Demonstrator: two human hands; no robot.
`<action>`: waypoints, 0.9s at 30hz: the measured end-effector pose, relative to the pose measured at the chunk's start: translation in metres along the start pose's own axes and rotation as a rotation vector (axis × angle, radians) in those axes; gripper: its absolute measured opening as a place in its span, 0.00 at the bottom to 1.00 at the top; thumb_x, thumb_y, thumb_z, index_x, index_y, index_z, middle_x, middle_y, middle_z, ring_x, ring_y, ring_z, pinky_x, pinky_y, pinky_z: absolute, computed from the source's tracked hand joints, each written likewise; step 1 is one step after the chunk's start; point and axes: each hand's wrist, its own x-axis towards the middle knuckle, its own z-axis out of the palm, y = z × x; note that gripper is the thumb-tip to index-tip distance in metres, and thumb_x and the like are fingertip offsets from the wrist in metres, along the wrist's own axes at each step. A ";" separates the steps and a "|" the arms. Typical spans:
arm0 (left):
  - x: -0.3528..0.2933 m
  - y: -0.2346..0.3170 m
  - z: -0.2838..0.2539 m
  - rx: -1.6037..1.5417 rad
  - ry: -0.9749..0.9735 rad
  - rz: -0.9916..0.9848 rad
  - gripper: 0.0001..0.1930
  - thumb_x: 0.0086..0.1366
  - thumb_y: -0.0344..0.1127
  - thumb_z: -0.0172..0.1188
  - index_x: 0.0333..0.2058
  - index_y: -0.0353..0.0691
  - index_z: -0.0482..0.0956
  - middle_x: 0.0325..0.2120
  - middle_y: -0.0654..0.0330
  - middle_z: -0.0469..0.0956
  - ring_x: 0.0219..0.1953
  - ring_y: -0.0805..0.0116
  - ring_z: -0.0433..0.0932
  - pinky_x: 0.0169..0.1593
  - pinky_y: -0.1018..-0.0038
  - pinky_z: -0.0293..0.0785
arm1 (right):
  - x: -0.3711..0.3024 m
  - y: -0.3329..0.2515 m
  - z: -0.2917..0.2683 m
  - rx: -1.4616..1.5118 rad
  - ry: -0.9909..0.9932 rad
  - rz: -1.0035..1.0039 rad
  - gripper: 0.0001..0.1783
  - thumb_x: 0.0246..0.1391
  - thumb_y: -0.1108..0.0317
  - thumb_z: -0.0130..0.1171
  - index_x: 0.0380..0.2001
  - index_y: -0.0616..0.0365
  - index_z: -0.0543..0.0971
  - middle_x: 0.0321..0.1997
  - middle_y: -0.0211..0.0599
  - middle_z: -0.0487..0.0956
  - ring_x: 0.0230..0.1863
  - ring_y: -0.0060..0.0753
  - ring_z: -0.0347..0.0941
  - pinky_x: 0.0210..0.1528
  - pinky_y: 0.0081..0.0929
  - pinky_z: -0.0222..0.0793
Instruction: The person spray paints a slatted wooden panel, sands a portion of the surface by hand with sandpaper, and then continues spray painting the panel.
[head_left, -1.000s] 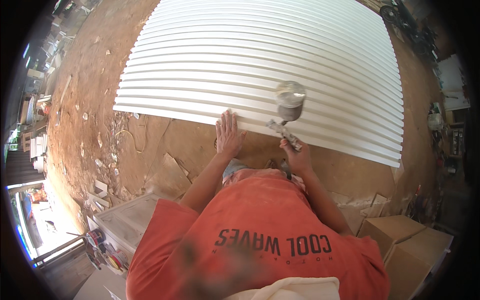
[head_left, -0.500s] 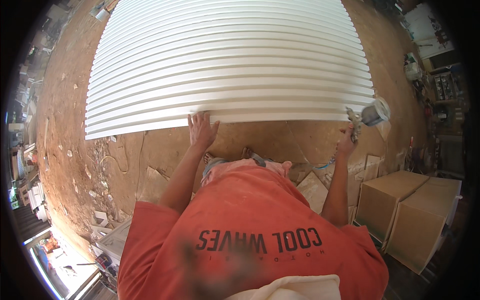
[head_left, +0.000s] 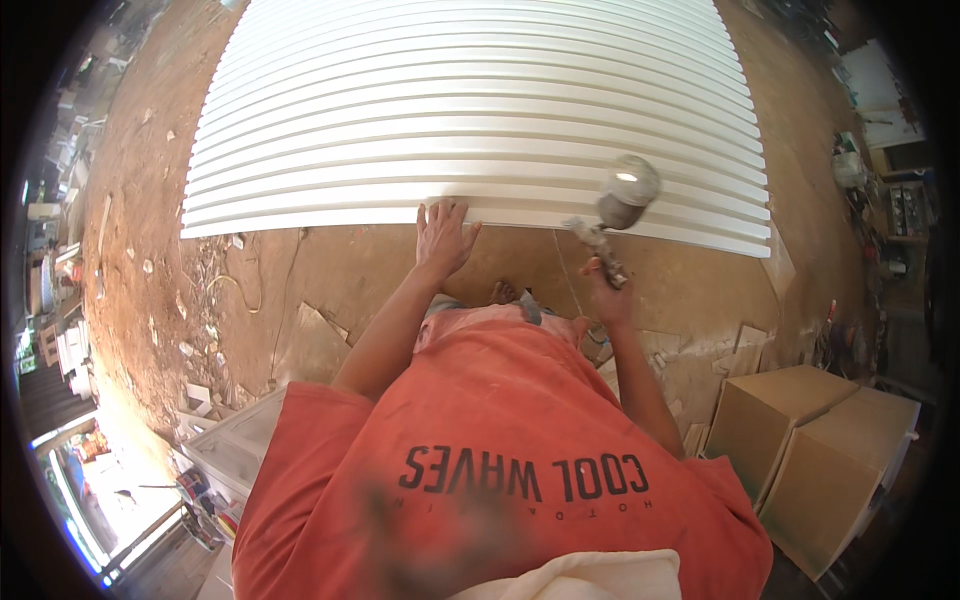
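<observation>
A wide white ribbed panel (head_left: 480,130) stretches away in front of me, its near edge just ahead of my feet. On that near edge, left of its middle, rests my left hand (head_left: 445,238), fingers spread over the first slats. My right hand (head_left: 608,292) is wrapped round the handle of a spray gun (head_left: 596,240), which is slightly blurred. A round cup on the gun's top overlaps the panel from this view. The gun's nozzle end points left, beside the near edge. My right fingers are partly hidden behind the handle.
Two cardboard boxes (head_left: 785,410) stand at my right. Scraps and flat pieces litter the brown floor (head_left: 140,300) at the left. A thin cord (head_left: 258,290) lies on the floor. Cluttered shelves (head_left: 905,205) line the far right.
My right hand has swept the spray gun left along the panel's near edge, from the right corner toward the middle. My left hand stays on the edge, appearing farther right as the view shifts.
</observation>
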 end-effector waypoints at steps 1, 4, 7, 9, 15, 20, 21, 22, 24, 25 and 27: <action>-0.002 -0.005 0.000 0.026 0.007 -0.037 0.26 0.69 0.53 0.53 0.58 0.42 0.71 0.56 0.50 0.67 0.64 0.52 0.62 0.72 0.48 0.44 | -0.001 -0.006 0.013 0.027 -0.074 -0.048 0.15 0.64 0.54 0.61 0.39 0.56 0.81 0.30 0.22 0.80 0.28 0.13 0.70 0.32 0.19 0.67; -0.009 -0.021 -0.001 0.094 0.013 -0.128 0.27 0.69 0.53 0.52 0.61 0.45 0.68 0.63 0.50 0.62 0.69 0.52 0.56 0.73 0.49 0.43 | 0.000 -0.024 0.048 0.105 -0.252 -0.128 0.15 0.61 0.58 0.64 0.42 0.60 0.82 0.32 0.26 0.82 0.33 0.19 0.74 0.37 0.23 0.71; -0.022 -0.044 -0.008 0.137 0.002 -0.180 0.31 0.70 0.53 0.50 0.67 0.46 0.61 0.70 0.51 0.52 0.73 0.54 0.48 0.74 0.49 0.41 | -0.004 -0.054 0.068 0.191 -0.426 -0.038 0.18 0.60 0.58 0.66 0.43 0.62 0.82 0.33 0.28 0.82 0.34 0.21 0.76 0.38 0.24 0.71; -0.033 -0.056 -0.009 0.157 0.019 -0.221 0.33 0.71 0.53 0.49 0.70 0.48 0.56 0.74 0.54 0.44 0.75 0.54 0.43 0.74 0.50 0.40 | -0.003 -0.062 0.073 0.161 -0.485 -0.031 0.18 0.60 0.57 0.66 0.43 0.62 0.82 0.33 0.27 0.82 0.35 0.20 0.75 0.38 0.24 0.71; -0.067 -0.086 -0.012 0.116 0.062 -0.358 0.38 0.71 0.52 0.49 0.73 0.50 0.45 0.74 0.50 0.41 0.75 0.49 0.41 0.73 0.48 0.41 | 0.010 -0.033 0.051 -0.056 -0.360 -0.108 0.17 0.62 0.56 0.63 0.42 0.62 0.83 0.33 0.28 0.83 0.35 0.20 0.75 0.36 0.25 0.71; -0.099 -0.107 0.006 0.007 -0.087 -0.644 0.36 0.68 0.53 0.53 0.69 0.40 0.59 0.74 0.49 0.39 0.76 0.50 0.39 0.73 0.47 0.41 | 0.031 0.010 0.009 0.015 0.046 -0.187 0.15 0.64 0.56 0.60 0.40 0.58 0.82 0.30 0.27 0.81 0.23 0.13 0.69 0.25 0.18 0.65; -0.107 -0.109 0.012 -0.011 -0.148 -0.694 0.36 0.68 0.53 0.53 0.68 0.39 0.61 0.74 0.48 0.39 0.76 0.49 0.38 0.73 0.47 0.41 | 0.033 0.011 -0.003 0.016 0.136 -0.081 0.17 0.65 0.54 0.60 0.41 0.57 0.82 0.30 0.27 0.81 0.21 0.12 0.67 0.23 0.18 0.63; -0.119 -0.114 0.022 -0.013 -0.189 -0.707 0.35 0.67 0.53 0.54 0.67 0.39 0.63 0.74 0.48 0.39 0.76 0.49 0.39 0.73 0.47 0.41 | 0.032 0.005 -0.005 0.017 0.219 0.025 0.18 0.65 0.52 0.59 0.43 0.57 0.82 0.30 0.27 0.81 0.18 0.12 0.65 0.20 0.18 0.61; -0.141 -0.119 0.041 -0.020 -0.275 -0.728 0.33 0.67 0.54 0.54 0.64 0.39 0.67 0.74 0.47 0.40 0.75 0.48 0.39 0.73 0.47 0.41 | 0.027 -0.016 -0.010 0.079 0.305 0.097 0.19 0.65 0.53 0.58 0.42 0.59 0.82 0.31 0.28 0.81 0.19 0.13 0.64 0.20 0.19 0.58; -0.144 -0.116 0.040 -0.057 -0.307 -0.750 0.33 0.67 0.53 0.54 0.64 0.38 0.67 0.74 0.47 0.40 0.75 0.48 0.39 0.73 0.46 0.40 | 0.023 -0.025 -0.011 0.112 0.357 0.136 0.19 0.65 0.53 0.58 0.42 0.60 0.82 0.31 0.29 0.82 0.19 0.13 0.64 0.20 0.20 0.57; -0.144 -0.108 0.040 -0.132 -0.369 -0.789 0.32 0.67 0.53 0.53 0.63 0.38 0.68 0.74 0.47 0.41 0.75 0.48 0.40 0.73 0.45 0.40 | 0.017 -0.027 -0.009 0.107 0.333 0.128 0.20 0.65 0.52 0.58 0.43 0.60 0.81 0.31 0.29 0.82 0.18 0.13 0.63 0.18 0.20 0.55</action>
